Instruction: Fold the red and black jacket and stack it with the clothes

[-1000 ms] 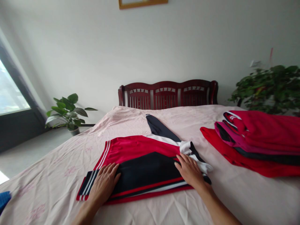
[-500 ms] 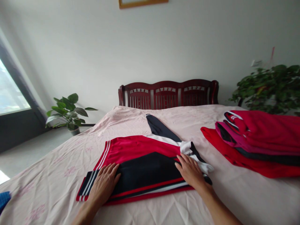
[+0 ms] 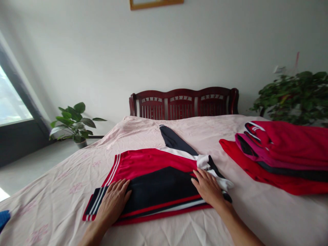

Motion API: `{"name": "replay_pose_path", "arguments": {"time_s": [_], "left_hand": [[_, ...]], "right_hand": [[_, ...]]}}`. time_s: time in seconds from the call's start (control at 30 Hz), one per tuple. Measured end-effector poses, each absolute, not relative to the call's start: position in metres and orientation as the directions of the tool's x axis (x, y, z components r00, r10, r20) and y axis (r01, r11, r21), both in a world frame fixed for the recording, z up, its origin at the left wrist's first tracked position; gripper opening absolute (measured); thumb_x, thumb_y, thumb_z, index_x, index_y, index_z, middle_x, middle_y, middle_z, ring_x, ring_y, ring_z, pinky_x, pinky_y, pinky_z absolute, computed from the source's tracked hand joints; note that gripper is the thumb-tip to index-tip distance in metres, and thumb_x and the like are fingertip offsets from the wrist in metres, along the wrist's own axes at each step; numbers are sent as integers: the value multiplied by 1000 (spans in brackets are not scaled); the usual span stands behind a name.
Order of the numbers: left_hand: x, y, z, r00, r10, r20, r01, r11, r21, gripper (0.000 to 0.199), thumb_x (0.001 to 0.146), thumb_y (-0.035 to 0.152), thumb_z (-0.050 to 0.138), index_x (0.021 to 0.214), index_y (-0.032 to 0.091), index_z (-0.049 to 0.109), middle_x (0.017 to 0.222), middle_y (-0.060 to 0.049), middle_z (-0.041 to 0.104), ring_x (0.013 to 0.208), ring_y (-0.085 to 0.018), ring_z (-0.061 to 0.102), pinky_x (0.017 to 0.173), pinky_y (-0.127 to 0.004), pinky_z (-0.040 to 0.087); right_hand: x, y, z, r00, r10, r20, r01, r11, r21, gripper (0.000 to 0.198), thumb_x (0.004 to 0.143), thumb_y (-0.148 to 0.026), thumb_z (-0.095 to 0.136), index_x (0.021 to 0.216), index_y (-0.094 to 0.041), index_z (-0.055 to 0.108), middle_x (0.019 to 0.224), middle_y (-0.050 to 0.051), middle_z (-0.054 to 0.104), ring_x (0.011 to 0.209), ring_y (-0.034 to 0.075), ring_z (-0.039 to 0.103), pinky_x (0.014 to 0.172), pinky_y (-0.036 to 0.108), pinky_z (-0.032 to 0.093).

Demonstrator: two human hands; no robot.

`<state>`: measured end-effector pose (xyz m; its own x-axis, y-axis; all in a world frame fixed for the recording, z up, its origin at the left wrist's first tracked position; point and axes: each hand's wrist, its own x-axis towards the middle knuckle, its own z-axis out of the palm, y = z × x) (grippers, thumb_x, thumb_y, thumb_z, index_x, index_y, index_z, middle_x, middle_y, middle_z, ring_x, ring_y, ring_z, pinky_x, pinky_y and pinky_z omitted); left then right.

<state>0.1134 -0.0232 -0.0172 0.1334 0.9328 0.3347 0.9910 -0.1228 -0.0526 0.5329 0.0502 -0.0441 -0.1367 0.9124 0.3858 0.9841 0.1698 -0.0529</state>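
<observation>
A red, navy and white jacket [image 3: 143, 160] lies spread on the bed. Its near sleeve [image 3: 156, 189] is folded over the body and runs left toward the striped hem. The far sleeve [image 3: 178, 141] stretches away toward the headboard. My left hand [image 3: 115, 198] rests flat on the cuff end of the folded sleeve, fingers extended. My right hand [image 3: 208, 187] lies flat near the shoulder, beside the white collar [image 3: 203, 162], with its fingers stretched out. Neither hand grips the cloth.
A stack of folded red and dark clothes [image 3: 289, 157] sits on the bed's right side. A blue item [image 3: 4, 218] shows at the left edge. Beyond are a wooden headboard [image 3: 181, 102] and potted plants [image 3: 77, 123] on both sides.
</observation>
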Motion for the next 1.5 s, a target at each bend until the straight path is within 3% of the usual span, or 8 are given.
{"name": "replay_pose_path", "arguments": {"time_s": [1.5], "left_hand": [[113, -22, -20, 144, 927, 345, 990, -132, -56, 46, 99, 40, 47, 140, 22, 57, 142, -7, 63, 133, -25, 55, 115, -43, 37]], "right_hand": [[535, 52, -47, -147, 903, 403, 983, 178, -42, 50, 99, -45, 44, 138, -18, 60, 147, 13, 55, 135, 31, 49, 112, 48, 37]]}}
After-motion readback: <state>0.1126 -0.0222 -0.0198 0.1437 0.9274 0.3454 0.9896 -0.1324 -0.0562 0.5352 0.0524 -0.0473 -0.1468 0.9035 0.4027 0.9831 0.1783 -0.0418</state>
